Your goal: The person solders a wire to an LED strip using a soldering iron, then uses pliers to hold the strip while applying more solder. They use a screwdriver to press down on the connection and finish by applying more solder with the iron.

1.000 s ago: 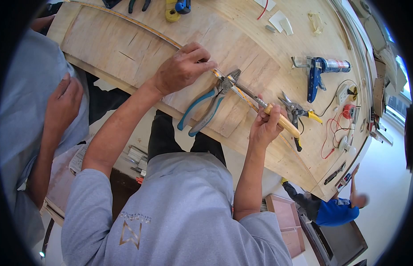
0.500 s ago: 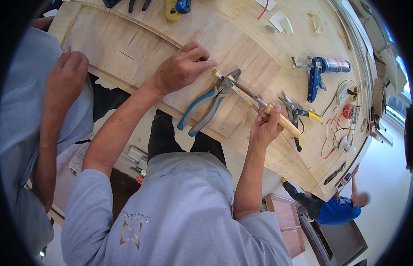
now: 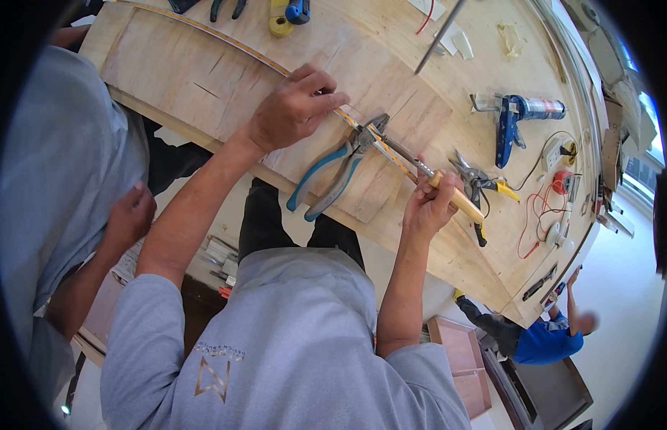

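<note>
My right hand grips the wooden handle of a soldering iron, whose metal shaft points up and left. Its tip meets the area by the jaws of blue-and-grey pliers, which lie across a narrow yellow-and-white strip, apparently LED strip. My left hand is closed above this strip, left of the pliers' jaws, with thumb and finger pinched. What lies between those fingertips is too small to make out.
Snips with yellow-and-black handles lie beside my right hand. Farther right are a blue caulking gun, a power strip and red wires. A metal rod crosses the far side. A co-worker's hand is at the left.
The co-worker's hand at the left has dropped lower, away from the table edge. A metal rod has come into view at the top. My hands have hardly moved.
</note>
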`<act>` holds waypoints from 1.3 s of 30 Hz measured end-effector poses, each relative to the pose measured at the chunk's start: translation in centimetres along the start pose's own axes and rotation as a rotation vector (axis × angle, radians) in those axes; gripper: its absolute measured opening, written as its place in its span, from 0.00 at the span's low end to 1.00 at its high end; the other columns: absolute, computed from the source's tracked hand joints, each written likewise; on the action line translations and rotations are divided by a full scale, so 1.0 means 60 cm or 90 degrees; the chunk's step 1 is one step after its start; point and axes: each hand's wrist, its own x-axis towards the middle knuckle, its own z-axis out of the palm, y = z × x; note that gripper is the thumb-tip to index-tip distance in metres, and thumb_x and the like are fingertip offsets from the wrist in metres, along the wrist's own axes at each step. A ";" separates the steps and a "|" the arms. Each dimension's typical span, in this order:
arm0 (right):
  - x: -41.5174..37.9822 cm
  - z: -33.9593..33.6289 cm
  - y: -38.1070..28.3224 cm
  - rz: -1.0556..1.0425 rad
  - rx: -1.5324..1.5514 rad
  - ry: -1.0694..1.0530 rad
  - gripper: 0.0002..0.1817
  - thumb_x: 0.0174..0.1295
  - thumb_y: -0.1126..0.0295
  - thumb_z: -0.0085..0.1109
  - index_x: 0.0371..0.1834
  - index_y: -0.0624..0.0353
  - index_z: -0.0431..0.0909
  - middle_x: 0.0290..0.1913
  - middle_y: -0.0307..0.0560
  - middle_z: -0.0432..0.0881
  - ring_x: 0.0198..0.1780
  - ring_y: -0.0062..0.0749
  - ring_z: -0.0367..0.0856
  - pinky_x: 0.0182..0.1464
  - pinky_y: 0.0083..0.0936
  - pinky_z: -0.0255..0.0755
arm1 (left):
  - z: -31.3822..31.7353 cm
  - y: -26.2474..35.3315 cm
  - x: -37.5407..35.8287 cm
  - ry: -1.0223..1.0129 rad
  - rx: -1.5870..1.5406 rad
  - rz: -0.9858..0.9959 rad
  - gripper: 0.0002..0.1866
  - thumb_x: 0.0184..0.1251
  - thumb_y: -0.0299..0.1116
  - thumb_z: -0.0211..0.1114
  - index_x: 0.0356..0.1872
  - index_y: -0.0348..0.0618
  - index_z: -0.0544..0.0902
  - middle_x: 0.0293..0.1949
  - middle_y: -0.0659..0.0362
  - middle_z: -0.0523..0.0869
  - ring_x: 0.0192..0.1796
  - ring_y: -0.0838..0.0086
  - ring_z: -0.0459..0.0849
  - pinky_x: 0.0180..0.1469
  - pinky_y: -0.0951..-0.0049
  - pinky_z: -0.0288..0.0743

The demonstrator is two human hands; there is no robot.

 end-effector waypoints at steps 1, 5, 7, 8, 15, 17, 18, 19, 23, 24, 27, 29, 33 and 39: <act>0.000 0.000 0.000 -0.001 -0.004 -0.007 0.06 0.64 0.73 0.55 0.30 0.56 0.70 0.22 0.37 0.70 0.20 0.19 0.65 0.62 0.57 0.67 | 0.000 0.000 0.000 -0.010 0.008 0.010 0.14 0.46 0.18 0.66 0.37 0.40 0.84 0.33 0.59 0.76 0.39 0.66 0.75 0.41 0.70 0.73; -0.002 0.007 -0.003 -0.007 -0.015 -0.004 0.06 0.64 0.73 0.55 0.30 0.57 0.70 0.22 0.38 0.70 0.20 0.20 0.65 0.61 0.56 0.68 | 0.002 0.003 0.000 -0.020 0.022 0.026 0.14 0.47 0.18 0.66 0.38 0.40 0.83 0.32 0.60 0.75 0.39 0.67 0.75 0.41 0.70 0.73; -0.002 0.009 -0.003 -0.009 -0.014 0.002 0.06 0.64 0.74 0.55 0.30 0.57 0.70 0.22 0.38 0.70 0.20 0.20 0.65 0.61 0.56 0.68 | 0.002 0.004 0.000 -0.028 0.022 0.029 0.14 0.47 0.18 0.65 0.38 0.40 0.83 0.32 0.60 0.74 0.39 0.67 0.75 0.41 0.70 0.73; -0.002 0.009 -0.003 -0.008 -0.015 0.003 0.06 0.64 0.74 0.55 0.30 0.58 0.70 0.22 0.38 0.70 0.20 0.20 0.65 0.61 0.56 0.68 | 0.002 0.005 0.000 -0.029 0.022 0.030 0.13 0.47 0.18 0.65 0.37 0.40 0.83 0.32 0.60 0.74 0.39 0.67 0.75 0.41 0.70 0.73; -0.003 0.012 -0.005 -0.007 -0.017 0.009 0.05 0.65 0.74 0.54 0.30 0.58 0.71 0.21 0.39 0.70 0.20 0.21 0.66 0.60 0.55 0.69 | 0.003 0.007 0.000 -0.033 0.030 0.044 0.13 0.47 0.19 0.66 0.37 0.39 0.83 0.32 0.60 0.74 0.40 0.67 0.75 0.43 0.70 0.74; -0.003 0.013 -0.005 -0.008 -0.019 0.005 0.05 0.65 0.74 0.54 0.30 0.59 0.71 0.21 0.39 0.70 0.20 0.21 0.66 0.60 0.55 0.70 | 0.004 0.006 -0.001 -0.035 0.034 0.050 0.13 0.47 0.19 0.66 0.37 0.39 0.83 0.32 0.60 0.75 0.41 0.67 0.75 0.43 0.71 0.74; -0.003 0.012 -0.004 -0.009 -0.020 0.003 0.05 0.65 0.74 0.54 0.30 0.59 0.71 0.21 0.40 0.70 0.20 0.21 0.66 0.60 0.55 0.70 | 0.004 0.007 0.000 -0.036 0.035 0.052 0.13 0.47 0.19 0.66 0.37 0.39 0.83 0.32 0.60 0.75 0.41 0.67 0.75 0.43 0.71 0.74; -0.002 0.011 -0.004 -0.010 -0.021 0.002 0.05 0.65 0.74 0.54 0.30 0.59 0.71 0.21 0.40 0.70 0.20 0.21 0.66 0.60 0.54 0.70 | 0.004 0.007 0.000 -0.037 0.036 0.053 0.13 0.47 0.19 0.66 0.37 0.39 0.83 0.32 0.60 0.75 0.41 0.67 0.75 0.43 0.71 0.74; -0.002 0.011 -0.004 -0.018 -0.033 -0.004 0.05 0.64 0.74 0.54 0.30 0.59 0.71 0.21 0.39 0.69 0.20 0.21 0.66 0.60 0.55 0.70 | 0.002 0.009 0.001 -0.044 0.038 0.051 0.13 0.47 0.19 0.65 0.37 0.39 0.84 0.32 0.60 0.75 0.41 0.67 0.76 0.43 0.71 0.74; -0.002 0.011 -0.003 -0.019 -0.033 -0.006 0.05 0.64 0.74 0.54 0.30 0.60 0.71 0.21 0.39 0.69 0.20 0.21 0.66 0.60 0.55 0.70 | 0.002 0.009 0.000 -0.045 0.040 0.051 0.13 0.47 0.19 0.65 0.37 0.39 0.84 0.32 0.60 0.75 0.41 0.67 0.76 0.44 0.71 0.74; -0.002 0.012 -0.004 -0.017 -0.031 0.001 0.05 0.64 0.74 0.54 0.30 0.60 0.71 0.21 0.39 0.68 0.20 0.20 0.65 0.61 0.55 0.69 | 0.004 0.008 -0.001 -0.041 0.035 0.047 0.13 0.47 0.19 0.65 0.37 0.38 0.84 0.32 0.59 0.75 0.41 0.67 0.76 0.44 0.71 0.74; -0.003 0.013 -0.004 -0.015 -0.028 0.007 0.05 0.64 0.74 0.54 0.30 0.60 0.71 0.21 0.39 0.68 0.20 0.20 0.65 0.61 0.55 0.69 | 0.004 0.007 -0.002 -0.040 0.031 0.045 0.12 0.47 0.19 0.65 0.37 0.38 0.83 0.32 0.59 0.75 0.41 0.66 0.75 0.44 0.71 0.74; -0.003 0.013 -0.004 -0.015 -0.024 0.007 0.05 0.64 0.74 0.54 0.30 0.59 0.71 0.21 0.38 0.68 0.20 0.20 0.65 0.61 0.56 0.69 | 0.003 0.007 -0.001 -0.041 0.028 0.045 0.12 0.47 0.18 0.65 0.37 0.38 0.83 0.32 0.59 0.75 0.41 0.66 0.75 0.44 0.71 0.74; -0.002 0.009 -0.002 -0.021 -0.021 -0.006 0.06 0.64 0.73 0.54 0.30 0.58 0.71 0.21 0.37 0.67 0.20 0.19 0.64 0.61 0.56 0.68 | 0.004 0.006 -0.002 -0.040 0.022 0.047 0.13 0.47 0.18 0.65 0.37 0.38 0.83 0.32 0.59 0.75 0.42 0.66 0.75 0.43 0.71 0.74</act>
